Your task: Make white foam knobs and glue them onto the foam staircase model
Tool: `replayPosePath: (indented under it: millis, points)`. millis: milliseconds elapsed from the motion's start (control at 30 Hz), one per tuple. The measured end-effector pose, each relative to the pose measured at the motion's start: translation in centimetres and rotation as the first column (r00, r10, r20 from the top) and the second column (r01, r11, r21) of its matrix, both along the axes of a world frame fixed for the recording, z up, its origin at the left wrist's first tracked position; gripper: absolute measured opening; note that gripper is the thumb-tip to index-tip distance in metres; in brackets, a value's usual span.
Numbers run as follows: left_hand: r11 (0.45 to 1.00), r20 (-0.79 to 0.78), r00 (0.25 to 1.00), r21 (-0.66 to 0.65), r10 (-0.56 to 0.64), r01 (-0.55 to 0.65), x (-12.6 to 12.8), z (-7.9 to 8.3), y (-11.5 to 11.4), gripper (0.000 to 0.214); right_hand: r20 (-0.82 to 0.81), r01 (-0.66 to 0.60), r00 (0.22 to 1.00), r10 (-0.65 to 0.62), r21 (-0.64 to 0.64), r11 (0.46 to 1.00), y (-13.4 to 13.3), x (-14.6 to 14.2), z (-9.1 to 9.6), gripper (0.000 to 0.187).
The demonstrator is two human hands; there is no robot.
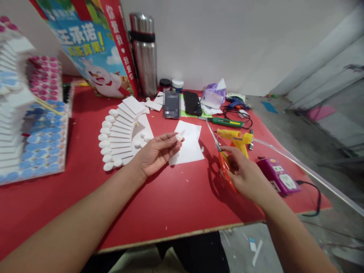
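Note:
My left hand (pixel 157 151) pinches a small white piece (pixel 180 135) between thumb and fingers, above a sheet of white paper (pixel 189 148). I cannot make out exactly what the piece is. In my right hand (pixel 246 172) is a pair of scissors (pixel 224 168) with orange handles, its blades pointing away from me. Left of the paper, white strips (pixel 123 131) lie fanned out, with round white pieces (pixel 105 131) at their outer ends. A yellow glue gun (pixel 237 137) with a long clear glue stick lies just beyond my right hand.
A purple box (pixel 278 177) with a cable sits at the right. Along the back are a steel flask (pixel 146 57), two phones, a tissue pack (pixel 214 95) and a green-handled tool (pixel 227 122). Blue and pink round pieces (pixel 42 140) fill trays at the left, before a printed carton (pixel 96 49).

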State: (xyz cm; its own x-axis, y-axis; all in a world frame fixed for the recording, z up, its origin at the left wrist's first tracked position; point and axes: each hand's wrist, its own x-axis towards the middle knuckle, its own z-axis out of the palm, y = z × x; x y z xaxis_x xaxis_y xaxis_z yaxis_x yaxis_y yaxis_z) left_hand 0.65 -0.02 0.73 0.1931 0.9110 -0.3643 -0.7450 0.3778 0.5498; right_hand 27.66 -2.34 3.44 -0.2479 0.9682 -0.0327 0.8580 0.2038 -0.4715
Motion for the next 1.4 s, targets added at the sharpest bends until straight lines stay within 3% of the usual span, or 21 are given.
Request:
replayPosePath:
  millis: [67, 133, 300, 400, 567, 733, 1200, 1300, 1400]
  points:
    - [1.000, 0.011, 0.999, 0.002, -0.031, 0.031, 0.0, 0.1, -0.1, 0.016, -0.202, -0.048, 0.978, 0.047, 0.003, 0.999, -0.4, 0.2, -0.1, 0.049]
    - [0.998, 0.005, 0.998, 0.001, -0.059, 0.059, 0.0, 0.1, -0.2, 0.016, -0.278, -0.095, 0.956, 0.096, 0.018, 0.995, -0.7, -0.1, -0.1, 0.058]
    - [0.996, -0.006, 0.996, 0.017, -0.089, 0.089, 0.0, 0.2, -0.4, 0.018, -0.190, -0.215, 0.956, 0.223, 0.063, 0.975, -1.2, -2.1, 0.0, 0.080]
    - [0.993, -0.009, 0.993, 0.040, -0.115, 0.115, 0.0, 0.0, -0.4, 0.020, -0.139, -0.236, 0.960, 0.243, 0.062, 0.970, -1.2, -2.8, 0.0, 0.083]
    - [0.975, -0.028, 0.980, 0.099, -0.197, 0.199, 0.1, -0.1, -0.5, 0.018, -0.117, -0.244, 0.960, 0.254, 0.092, 0.965, -1.1, -3.3, 0.6, 0.075]
    - [0.970, 0.003, 0.977, 0.122, -0.211, 0.209, 0.1, 0.0, -0.7, 0.017, -0.105, -0.255, 0.958, 0.266, 0.108, 0.961, -1.0, -3.6, 0.5, 0.069]
    - [0.975, -0.030, 0.975, -0.002, -0.222, 0.222, 0.5, 0.6, -0.7, 0.015, -0.056, -0.218, 0.970, 0.234, 0.214, 0.952, -1.7, -3.3, -0.4, 0.043]
    - [0.976, -0.011, 0.976, -0.033, -0.216, 0.215, 0.6, 0.8, -0.7, 0.014, -0.081, -0.179, 0.977, 0.198, 0.193, 0.965, -2.2, -3.5, -0.4, 0.036]
    - [0.973, -0.012, 0.973, -0.010, -0.231, 0.231, 0.5, 0.8, -0.7, 0.009, -0.169, -0.083, 0.981, 0.098, 0.090, 0.992, -2.5, -3.6, -0.4, 0.033]
